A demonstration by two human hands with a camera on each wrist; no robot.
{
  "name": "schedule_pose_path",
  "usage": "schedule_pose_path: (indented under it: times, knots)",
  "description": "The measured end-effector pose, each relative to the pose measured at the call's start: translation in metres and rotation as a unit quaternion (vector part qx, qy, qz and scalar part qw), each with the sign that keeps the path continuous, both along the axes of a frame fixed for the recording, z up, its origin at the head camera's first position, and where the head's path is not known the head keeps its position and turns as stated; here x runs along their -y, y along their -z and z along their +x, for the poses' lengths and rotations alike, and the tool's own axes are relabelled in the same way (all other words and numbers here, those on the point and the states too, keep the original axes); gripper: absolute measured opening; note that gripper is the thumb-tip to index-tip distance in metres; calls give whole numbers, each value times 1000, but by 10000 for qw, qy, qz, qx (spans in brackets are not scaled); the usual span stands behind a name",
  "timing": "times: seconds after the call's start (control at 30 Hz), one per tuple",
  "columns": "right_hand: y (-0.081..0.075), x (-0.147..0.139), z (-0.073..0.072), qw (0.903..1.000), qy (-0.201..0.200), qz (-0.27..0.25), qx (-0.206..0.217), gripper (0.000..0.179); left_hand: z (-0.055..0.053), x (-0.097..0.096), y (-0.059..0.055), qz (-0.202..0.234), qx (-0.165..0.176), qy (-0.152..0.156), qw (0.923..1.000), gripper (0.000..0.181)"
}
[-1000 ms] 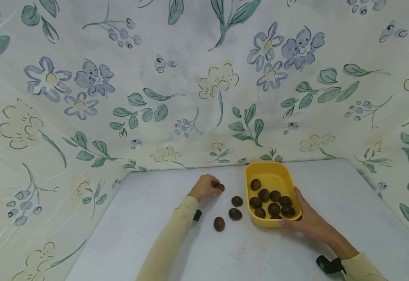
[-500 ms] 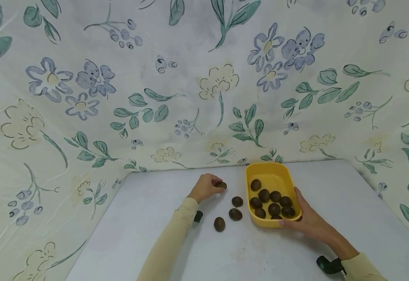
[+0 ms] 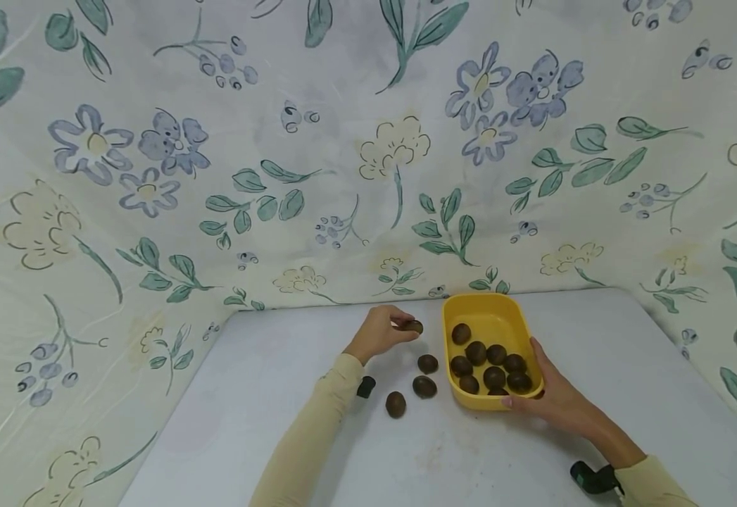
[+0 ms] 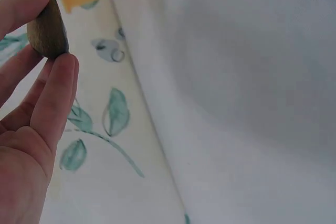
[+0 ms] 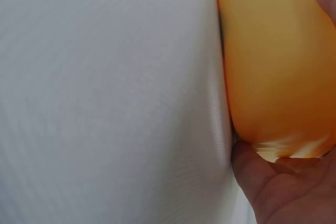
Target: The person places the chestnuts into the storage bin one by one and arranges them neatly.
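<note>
Between thumb and fingertips my left hand (image 3: 381,332) pinches a dark brown oval piece (image 3: 414,327), raised over the table to the left of a yellow plastic container (image 3: 493,310). Up close, in the left wrist view, this piece (image 4: 47,29) looks smooth, rounded and faintly streaked. My right hand (image 3: 561,398) grips the container's near right corner, thumb at the front rim and fingers along the right side. Several similar brown pieces (image 3: 493,377) lie inside, mostly towards the near end.
Three loose brown pieces (image 3: 424,386) rest on the white table (image 3: 267,408) between my left forearm and the container. Behind the table hangs a flower-patterned cloth (image 3: 343,176). Each wrist carries a dark camera mount (image 3: 593,479).
My left hand has lifted the brown piece and carried it right and slightly away, nearer the container. My right hand and the container have stayed in place.
</note>
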State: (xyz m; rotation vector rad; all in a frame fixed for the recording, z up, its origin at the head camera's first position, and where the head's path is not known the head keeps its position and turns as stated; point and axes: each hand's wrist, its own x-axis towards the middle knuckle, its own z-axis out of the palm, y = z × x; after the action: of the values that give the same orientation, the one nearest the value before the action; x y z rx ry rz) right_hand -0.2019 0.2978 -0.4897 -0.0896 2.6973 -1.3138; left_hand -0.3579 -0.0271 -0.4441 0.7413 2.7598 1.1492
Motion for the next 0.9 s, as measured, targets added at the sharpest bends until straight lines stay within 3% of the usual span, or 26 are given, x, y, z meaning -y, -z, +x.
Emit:
schedule_pose_path:
  times: [0.33, 0.9]
  knots:
    - [0, -1, -1, 10000, 25, 37, 17, 132, 7, -25, -14, 273, -43, 402, 9988, 34]
    - [1, -1, -3, 10000, 41, -36, 22, 133, 8, -65, -16, 287, 102, 285, 9991, 33]
